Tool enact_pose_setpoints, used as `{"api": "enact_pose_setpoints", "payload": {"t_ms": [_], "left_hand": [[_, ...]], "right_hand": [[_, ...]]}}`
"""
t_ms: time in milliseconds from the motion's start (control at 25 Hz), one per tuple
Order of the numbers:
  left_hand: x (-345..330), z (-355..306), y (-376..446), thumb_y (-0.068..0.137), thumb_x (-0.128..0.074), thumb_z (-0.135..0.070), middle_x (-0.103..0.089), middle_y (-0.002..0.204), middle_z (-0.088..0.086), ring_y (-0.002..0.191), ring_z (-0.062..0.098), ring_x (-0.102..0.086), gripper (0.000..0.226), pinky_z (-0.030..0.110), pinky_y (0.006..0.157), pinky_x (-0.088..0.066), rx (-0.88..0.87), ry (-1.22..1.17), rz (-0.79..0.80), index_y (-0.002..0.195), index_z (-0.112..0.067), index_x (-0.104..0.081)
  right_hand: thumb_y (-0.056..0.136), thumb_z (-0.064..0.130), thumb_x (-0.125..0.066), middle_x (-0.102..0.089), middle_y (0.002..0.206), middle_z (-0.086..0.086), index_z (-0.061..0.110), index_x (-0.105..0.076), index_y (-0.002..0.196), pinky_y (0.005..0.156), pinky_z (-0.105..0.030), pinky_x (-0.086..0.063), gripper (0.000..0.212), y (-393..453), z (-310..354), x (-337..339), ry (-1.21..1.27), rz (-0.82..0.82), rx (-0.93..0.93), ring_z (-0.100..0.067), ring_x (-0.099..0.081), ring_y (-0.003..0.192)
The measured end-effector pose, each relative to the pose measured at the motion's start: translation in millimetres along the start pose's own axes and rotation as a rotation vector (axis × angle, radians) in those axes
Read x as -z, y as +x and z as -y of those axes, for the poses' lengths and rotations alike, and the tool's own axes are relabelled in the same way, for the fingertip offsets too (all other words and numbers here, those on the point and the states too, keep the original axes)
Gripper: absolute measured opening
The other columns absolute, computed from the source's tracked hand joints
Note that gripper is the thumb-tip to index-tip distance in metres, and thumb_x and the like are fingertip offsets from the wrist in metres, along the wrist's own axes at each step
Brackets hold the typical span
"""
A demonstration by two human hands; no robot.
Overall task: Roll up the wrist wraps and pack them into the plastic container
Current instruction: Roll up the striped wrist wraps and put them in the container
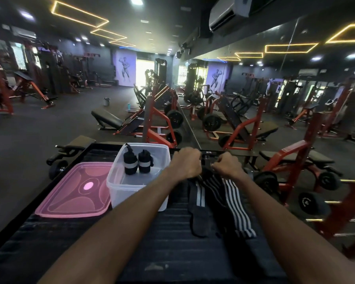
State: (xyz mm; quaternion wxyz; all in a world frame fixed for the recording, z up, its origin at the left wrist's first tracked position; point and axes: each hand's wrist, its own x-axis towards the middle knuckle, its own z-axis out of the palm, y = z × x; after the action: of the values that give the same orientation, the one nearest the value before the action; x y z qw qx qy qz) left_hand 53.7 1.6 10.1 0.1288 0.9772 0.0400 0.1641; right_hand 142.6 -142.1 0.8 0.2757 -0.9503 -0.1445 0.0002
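Note:
A clear plastic container [119, 185] stands on a dark ribbed bench top, with two rolled black wrist wraps [136, 161] upright inside it. To its right, my left hand [186, 162] and my right hand [226, 165] both grip the far end of a black wrist wrap [208, 158], fingers curled around it. Unrolled black wraps with white stripes [237, 208] trail from under my hands toward me across the bench. What lies between my fingers is partly hidden.
A pink translucent lid [74, 193] lies flat left of the container. The bench top [168, 253] is narrow, with edges close on both sides. Red and black gym machines, weight plates [313, 202] and a wall mirror surround it.

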Motion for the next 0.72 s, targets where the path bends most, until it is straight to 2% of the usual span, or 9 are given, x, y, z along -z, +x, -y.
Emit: {"api": "enact_pose_setpoints", "payload": {"t_ms": [80,200,360,480,600,640,720], "left_hand": [[-18.1,-16.7,1.5,0.088,-0.054,-0.019,-0.070,0.106,0.015,0.097,0.035,-0.066,0.024,0.048,0.087,-0.056,0.019,-0.017,0.103,0.104,-0.011,-0.070],[-50.7,-33.2,3.0,0.087,-0.053,-0.019,-0.069,0.110,0.018,0.098,0.036,-0.067,0.026,0.044,0.084,-0.058,0.077,-0.064,0.262,0.104,-0.006,-0.068],[-83.8,-43.7,-1.0,0.087,-0.052,-0.014,-0.067,0.109,0.024,0.094,0.037,-0.067,0.025,0.034,0.064,-0.051,0.242,-0.229,0.374,0.102,0.003,-0.064],[-96.2,-51.5,-6.2,0.086,-0.054,-0.014,-0.065,0.112,0.020,0.094,0.034,-0.065,0.027,0.035,0.069,-0.055,0.379,-0.351,0.335,0.108,-0.002,-0.062],[-104.1,-58.7,-10.8,0.084,-0.057,-0.017,-0.061,0.124,0.017,0.106,0.034,-0.063,0.047,0.039,0.085,-0.058,0.522,-0.469,0.277,0.128,-0.004,-0.049],[-108.3,-59.8,-10.4,0.083,-0.059,-0.016,-0.059,0.127,0.016,0.107,0.033,-0.063,0.056,0.040,0.084,-0.059,0.585,-0.565,0.223,0.135,-0.004,-0.042],[-116.8,-62.4,-8.0,0.084,-0.064,-0.011,-0.062,0.120,0.014,0.090,0.026,-0.066,0.070,0.033,0.058,-0.057,0.726,-0.840,0.098,0.143,-0.001,-0.028]], "right_hand": [[0.062,0.045,-0.058,-0.068,0.099,-0.016,0.010,-0.067,0.096,0.074,-0.035,-0.052,0.049,0.0,-31.1,-1.9,-0.024,0.057,-0.086,-0.033,-0.066,0.092],[0.074,0.037,-0.067,-0.066,0.113,-0.018,0.006,-0.062,0.111,0.087,-0.038,-0.054,0.048,-0.4,-68.9,-13.1,-0.042,0.101,-0.164,-0.034,-0.063,0.104],[0.077,0.037,-0.076,-0.062,0.125,-0.018,0.004,-0.058,0.122,0.095,-0.041,-0.053,0.059,-3.4,-86.0,-24.6,0.098,0.081,-0.224,-0.034,-0.061,0.114],[0.074,0.043,-0.080,-0.063,0.125,-0.017,0.004,-0.058,0.122,0.096,-0.042,-0.053,0.066,-4.8,-93.0,-24.5,0.165,0.103,-0.230,-0.033,-0.062,0.113],[0.078,0.037,-0.079,-0.065,0.123,-0.015,0.004,-0.061,0.119,0.094,-0.038,-0.053,0.055,-8.9,-100.5,-22.8,0.239,0.102,-0.217,-0.032,-0.063,0.110],[0.080,0.033,-0.078,-0.065,0.122,-0.016,0.003,-0.062,0.119,0.092,-0.036,-0.053,0.051,-11.3,-101.7,-20.9,0.257,0.101,-0.210,-0.031,-0.063,0.110],[0.081,0.029,-0.076,-0.067,0.118,-0.015,0.004,-0.064,0.115,0.086,-0.032,-0.053,0.044,-15.0,-102.3,-17.5,0.268,0.111,-0.201,-0.029,-0.064,0.104]]}}
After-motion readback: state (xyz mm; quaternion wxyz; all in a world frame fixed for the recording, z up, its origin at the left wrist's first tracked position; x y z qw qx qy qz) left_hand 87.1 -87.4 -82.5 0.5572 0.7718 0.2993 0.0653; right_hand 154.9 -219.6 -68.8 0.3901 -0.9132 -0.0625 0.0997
